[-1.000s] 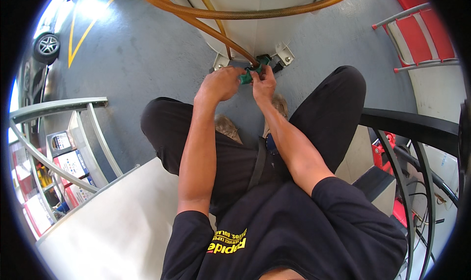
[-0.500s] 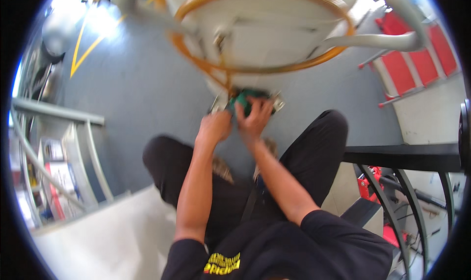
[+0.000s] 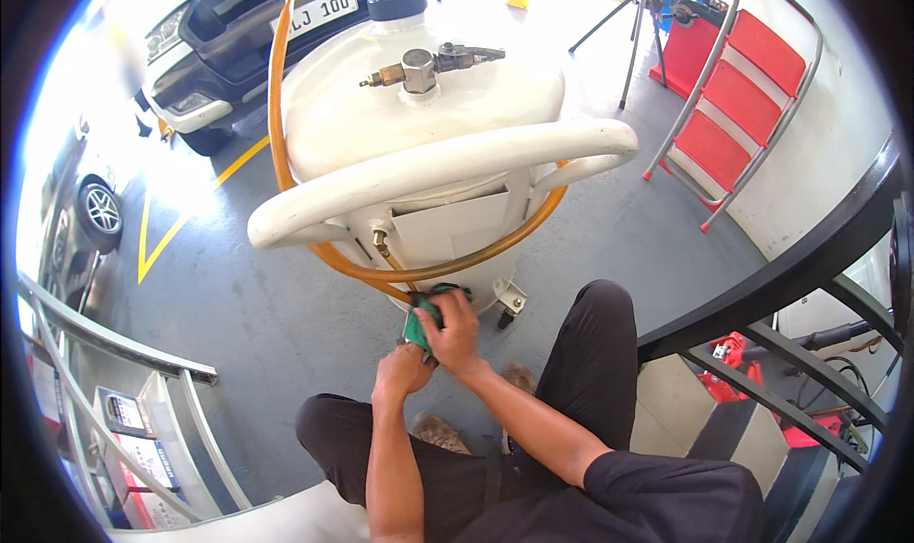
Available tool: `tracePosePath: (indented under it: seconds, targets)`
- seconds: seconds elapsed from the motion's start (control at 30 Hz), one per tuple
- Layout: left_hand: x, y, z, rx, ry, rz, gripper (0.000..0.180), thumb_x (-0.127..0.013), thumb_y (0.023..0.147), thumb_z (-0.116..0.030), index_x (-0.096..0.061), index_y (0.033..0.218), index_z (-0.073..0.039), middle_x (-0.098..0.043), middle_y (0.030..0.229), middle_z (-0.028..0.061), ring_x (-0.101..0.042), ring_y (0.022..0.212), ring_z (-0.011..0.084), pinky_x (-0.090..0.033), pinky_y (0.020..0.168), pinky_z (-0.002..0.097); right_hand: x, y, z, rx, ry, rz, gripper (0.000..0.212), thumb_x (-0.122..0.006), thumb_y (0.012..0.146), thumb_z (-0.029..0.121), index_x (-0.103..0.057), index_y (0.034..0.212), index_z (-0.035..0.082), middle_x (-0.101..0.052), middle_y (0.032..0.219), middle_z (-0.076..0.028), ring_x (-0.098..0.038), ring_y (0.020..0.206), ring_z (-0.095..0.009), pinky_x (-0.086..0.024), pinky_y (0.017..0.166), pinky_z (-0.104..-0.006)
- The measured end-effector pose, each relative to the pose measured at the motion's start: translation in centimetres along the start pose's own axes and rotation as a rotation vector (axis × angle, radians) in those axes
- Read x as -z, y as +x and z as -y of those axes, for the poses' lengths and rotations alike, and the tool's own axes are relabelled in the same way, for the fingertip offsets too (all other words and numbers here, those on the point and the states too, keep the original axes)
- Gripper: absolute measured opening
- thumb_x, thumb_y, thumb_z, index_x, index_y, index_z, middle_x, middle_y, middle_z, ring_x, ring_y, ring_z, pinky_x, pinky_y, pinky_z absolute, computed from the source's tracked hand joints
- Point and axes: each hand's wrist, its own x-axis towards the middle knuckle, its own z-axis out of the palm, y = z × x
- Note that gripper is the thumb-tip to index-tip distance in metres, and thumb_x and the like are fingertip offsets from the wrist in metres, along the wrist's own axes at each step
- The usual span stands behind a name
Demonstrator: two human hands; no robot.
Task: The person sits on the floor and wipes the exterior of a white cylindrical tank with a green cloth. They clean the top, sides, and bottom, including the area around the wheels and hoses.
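I sit with my knees apart in front of a white wheeled tank [image 3: 428,115] with a thick white handle bar [image 3: 438,177]. An orange hose [image 3: 476,262] loops round its lower body. My right hand [image 3: 452,334] grips a green and black object [image 3: 419,322] at the hose's low end, close to the tank's base. My left hand [image 3: 405,372] sits just below it, closed on the same green object's underside. Its exact shape is hidden by my fingers.
A brass valve fitting [image 3: 419,67] tops the tank. A caster wheel [image 3: 509,300] is beside my hands. A red step ladder [image 3: 743,96] stands at the right, a black railing [image 3: 809,257] curves at my right, a dark car [image 3: 238,29] is parked behind, grey rails [image 3: 105,353] at left.
My head has tilted up, so the whole tank and the car have come into view. Both hands have stayed together on the green object at the hose end.
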Motion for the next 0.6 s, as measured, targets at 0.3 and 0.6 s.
tracePosePath:
  seconds: [0.3,0.6]
  targets:
    - [0.9,-1.8,0.6,-0.029,-0.063,-0.085,0.038,-0.062,0.102,-0.037,-0.073,0.131,-0.015,-0.074,0.125,0.0152,-0.07,0.117,0.0371,-0.057,0.097,0.05,4.2,5.1,2.5,-0.062,0.218,-0.442,0.031,-0.075,0.101,0.024,-0.059,0.113,0.001,-0.057,0.101,-0.01,-0.057,0.09,-0.024,-0.049,0.081,-0.0385]
    - [1.2,-1.0,-1.6,-0.079,-0.05,0.003,0.041,-0.064,0.101,-0.036,-0.07,0.136,-0.015,-0.072,0.13,0.0153,-0.07,0.119,0.0358,-0.056,0.1,0.0492,2.3,0.2,-4.6,0.104,-0.168,-0.086,0.03,-0.077,0.092,0.005,-0.06,0.116,-0.002,-0.059,0.108,-0.021,-0.057,0.102,-0.039,-0.048,0.088,-0.0477]
